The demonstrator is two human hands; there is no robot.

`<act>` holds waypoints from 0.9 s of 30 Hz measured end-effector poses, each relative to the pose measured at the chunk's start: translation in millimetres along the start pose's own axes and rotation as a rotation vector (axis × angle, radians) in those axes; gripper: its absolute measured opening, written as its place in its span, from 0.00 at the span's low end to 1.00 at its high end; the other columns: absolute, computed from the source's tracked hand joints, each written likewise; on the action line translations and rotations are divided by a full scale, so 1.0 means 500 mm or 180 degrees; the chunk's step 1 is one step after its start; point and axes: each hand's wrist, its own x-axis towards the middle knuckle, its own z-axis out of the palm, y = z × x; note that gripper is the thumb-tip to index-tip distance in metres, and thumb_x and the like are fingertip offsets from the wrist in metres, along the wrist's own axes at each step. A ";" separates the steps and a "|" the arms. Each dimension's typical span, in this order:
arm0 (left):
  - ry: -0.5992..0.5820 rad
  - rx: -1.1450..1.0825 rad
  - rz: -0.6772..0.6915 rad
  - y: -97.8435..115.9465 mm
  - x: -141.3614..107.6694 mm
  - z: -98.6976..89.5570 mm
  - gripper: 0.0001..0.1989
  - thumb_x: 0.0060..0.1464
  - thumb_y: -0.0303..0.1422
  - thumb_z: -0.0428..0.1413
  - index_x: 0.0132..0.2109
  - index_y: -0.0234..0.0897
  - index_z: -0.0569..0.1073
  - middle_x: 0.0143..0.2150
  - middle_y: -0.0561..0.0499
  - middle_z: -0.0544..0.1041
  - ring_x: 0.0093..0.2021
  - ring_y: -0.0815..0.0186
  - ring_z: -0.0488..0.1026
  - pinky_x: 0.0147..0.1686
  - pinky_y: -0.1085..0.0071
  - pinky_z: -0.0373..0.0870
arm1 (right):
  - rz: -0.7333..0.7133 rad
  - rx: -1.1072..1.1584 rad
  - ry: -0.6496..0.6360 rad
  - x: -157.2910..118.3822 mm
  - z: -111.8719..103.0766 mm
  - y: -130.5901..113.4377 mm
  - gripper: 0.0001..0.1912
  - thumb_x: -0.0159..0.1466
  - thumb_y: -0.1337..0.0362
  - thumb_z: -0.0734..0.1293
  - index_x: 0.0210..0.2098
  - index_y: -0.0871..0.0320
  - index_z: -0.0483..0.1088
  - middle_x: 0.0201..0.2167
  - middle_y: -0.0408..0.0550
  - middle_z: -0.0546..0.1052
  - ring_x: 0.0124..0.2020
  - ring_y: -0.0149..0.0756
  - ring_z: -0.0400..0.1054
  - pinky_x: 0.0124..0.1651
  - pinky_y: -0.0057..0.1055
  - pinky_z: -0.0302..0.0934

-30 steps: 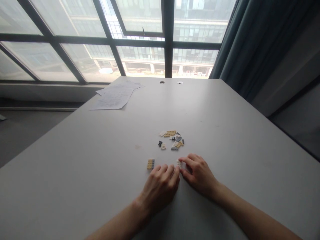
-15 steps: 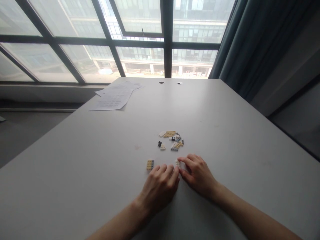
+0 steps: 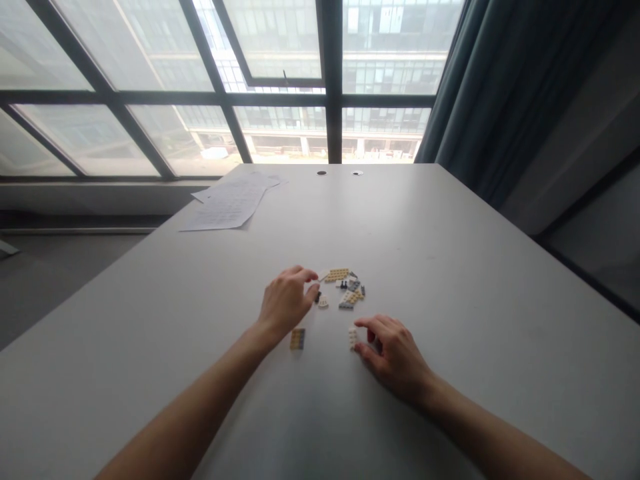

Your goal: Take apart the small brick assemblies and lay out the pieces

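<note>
My left hand (image 3: 287, 300) is over the left side of a small pile of building-brick pieces, thumb and forefinger apart, with nothing seen between them. Closest to its fingertips are a white flat piece (image 3: 323, 275) and a black piece (image 3: 317, 297), partly covered by the hand. My right hand (image 3: 393, 350) holds a white studded plate (image 3: 353, 339) on the table, forefinger at its far end and thumb at its near end. Left of that plate, below my left wrist, lies a tan and grey studded block (image 3: 297, 339).
In the pile are a long tan plate (image 3: 337, 274), a white curved piece (image 3: 323, 302), and several grey, tan and black pieces. Printed sheets (image 3: 225, 207) lie at the far left of the white table (image 3: 450, 267). Windows stand behind it, and a dark curtain (image 3: 475, 100) hangs at right.
My left hand has moved from beside the white plate up and left to the pile, its fingers spreading. My right hand stays at the plate. The view has tilted slightly upward.
</note>
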 end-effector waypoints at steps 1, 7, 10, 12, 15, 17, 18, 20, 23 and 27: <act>-0.0047 0.0087 -0.0238 -0.013 0.023 0.001 0.11 0.60 0.36 0.51 0.45 0.42 0.75 0.45 0.50 0.76 0.46 0.61 0.73 0.45 0.67 0.68 | -0.0001 0.0016 -0.0002 0.000 0.001 0.001 0.13 0.61 0.65 0.67 0.46 0.55 0.72 0.32 0.44 0.73 0.36 0.38 0.66 0.45 0.36 0.57; -0.0319 0.0204 -0.0391 -0.042 0.098 0.041 0.13 0.56 0.40 0.54 0.43 0.40 0.77 0.45 0.47 0.76 0.42 0.59 0.75 0.39 0.69 0.70 | 0.0033 0.0108 0.0056 0.001 0.000 0.004 0.12 0.61 0.66 0.67 0.45 0.56 0.72 0.31 0.44 0.74 0.36 0.37 0.67 0.45 0.35 0.58; -0.0299 0.0220 -0.0438 -0.031 0.106 0.053 0.13 0.57 0.39 0.51 0.41 0.40 0.78 0.45 0.47 0.76 0.42 0.60 0.75 0.39 0.69 0.70 | 0.0024 0.0119 0.0039 0.001 -0.001 0.002 0.12 0.61 0.66 0.66 0.45 0.56 0.72 0.31 0.44 0.73 0.36 0.37 0.67 0.45 0.35 0.58; -0.0298 0.0211 -0.0428 -0.024 0.108 0.054 0.12 0.58 0.37 0.51 0.40 0.39 0.78 0.45 0.47 0.76 0.42 0.60 0.75 0.40 0.69 0.69 | 0.0021 0.0149 0.0053 0.000 -0.001 0.001 0.12 0.61 0.66 0.66 0.45 0.56 0.72 0.31 0.44 0.73 0.37 0.37 0.67 0.46 0.35 0.58; -0.0325 0.0172 -0.0397 -0.021 0.108 0.050 0.11 0.57 0.36 0.51 0.39 0.39 0.77 0.44 0.47 0.76 0.42 0.60 0.75 0.40 0.69 0.69 | 0.0040 0.0179 0.0081 0.000 0.000 0.002 0.12 0.61 0.66 0.66 0.45 0.56 0.72 0.31 0.44 0.74 0.37 0.38 0.67 0.46 0.35 0.58; -0.0319 0.0144 -0.0403 -0.024 0.106 0.047 0.11 0.58 0.36 0.51 0.39 0.38 0.77 0.44 0.47 0.76 0.41 0.61 0.75 0.40 0.69 0.69 | 0.0045 0.0185 0.0080 0.001 0.000 0.001 0.11 0.61 0.66 0.66 0.44 0.56 0.72 0.31 0.44 0.74 0.37 0.38 0.67 0.46 0.36 0.58; -0.0311 0.0133 -0.0413 -0.026 0.105 0.047 0.11 0.58 0.36 0.51 0.40 0.38 0.76 0.43 0.47 0.76 0.40 0.61 0.75 0.39 0.69 0.69 | 0.0041 0.0186 0.0082 0.001 0.000 0.001 0.11 0.61 0.66 0.66 0.44 0.56 0.72 0.31 0.44 0.74 0.36 0.38 0.67 0.46 0.36 0.58; -0.0296 0.0118 -0.0435 -0.032 0.102 0.047 0.11 0.58 0.37 0.51 0.40 0.38 0.76 0.41 0.47 0.77 0.39 0.62 0.75 0.39 0.70 0.69 | 0.0027 0.0185 0.0079 0.001 0.000 0.001 0.11 0.61 0.66 0.66 0.44 0.56 0.72 0.31 0.44 0.74 0.36 0.38 0.67 0.46 0.36 0.58; -0.0264 0.0113 -0.0415 -0.037 0.096 0.047 0.11 0.58 0.37 0.51 0.39 0.38 0.77 0.41 0.47 0.76 0.39 0.61 0.74 0.40 0.68 0.69 | 0.0024 0.0171 0.0072 0.000 0.000 0.001 0.11 0.61 0.66 0.67 0.44 0.55 0.72 0.31 0.44 0.74 0.37 0.38 0.67 0.46 0.36 0.58; -0.0151 0.0048 -0.0127 -0.028 0.087 0.049 0.13 0.58 0.36 0.51 0.45 0.38 0.76 0.46 0.45 0.74 0.47 0.58 0.72 0.46 0.65 0.68 | 0.0031 0.0145 0.0052 0.000 0.002 0.003 0.11 0.61 0.66 0.67 0.44 0.55 0.73 0.31 0.44 0.74 0.36 0.38 0.67 0.46 0.36 0.58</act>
